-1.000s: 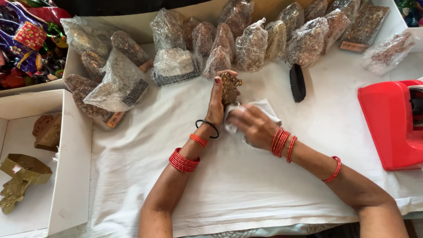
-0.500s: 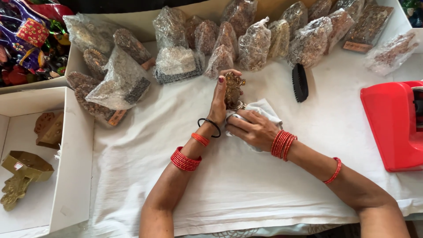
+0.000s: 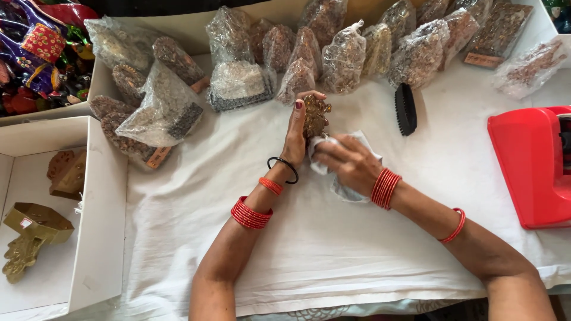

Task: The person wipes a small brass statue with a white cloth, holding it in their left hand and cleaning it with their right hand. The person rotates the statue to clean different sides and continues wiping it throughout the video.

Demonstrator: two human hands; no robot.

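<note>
- Hands at bench centre: left hand (image 3: 295, 128) stands the small brown carved ornament (image 3: 316, 115) upright, fingers closed on its far side; right hand (image 3: 348, 161) grips a white cloth (image 3: 348, 189) bunched against its lower edge.
- Change since half a second ago: right hand sits slightly lower and the ornament is more exposed; wiping looks ongoing.
- White sheet (image 3: 333, 249) covers the bench.
- Farther: black brush (image 3: 405, 109), red dispenser (image 3: 526, 163), then plastic-wrapped pieces (image 3: 342, 56).
- Unclear: ornament's motif; dispenser cut off at the frame edge.
</note>
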